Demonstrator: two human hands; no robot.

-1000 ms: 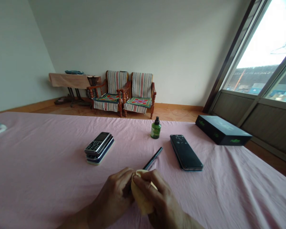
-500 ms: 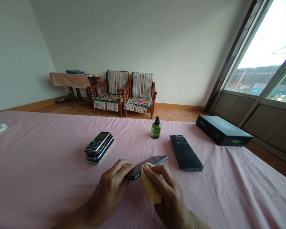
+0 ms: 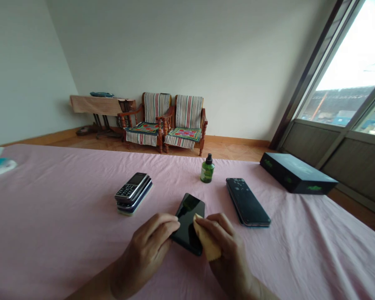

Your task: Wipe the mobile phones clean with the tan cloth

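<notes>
A dark smartphone [image 3: 187, 221], its glossy screen facing up, is in front of me. My left hand [image 3: 150, 243] grips its left edge between thumb and fingers. In my right hand [image 3: 229, 248] is a bunched yellow cloth [image 3: 208, 241], pressed against the phone's right edge. Beyond the phone stands a green spray bottle [image 3: 207, 170] with a black top. A stack of phones [image 3: 133, 193], a keypad phone on top, lies to the left. On the right is a stack of larger smartphones [image 3: 248, 203].
The pink cloth [image 3: 65, 216] covers the surface under everything. At the far right is a black box [image 3: 300, 173] with green marks. A white and blue pack [image 3: 0, 164] sits at the left edge. Two wooden chairs [image 3: 184, 121] stand by the wall.
The smartphone has turned from pointing right and tilted to pointing away from me, its screen now showing. The yellow cloth has shifted slightly right along with my right hand.
</notes>
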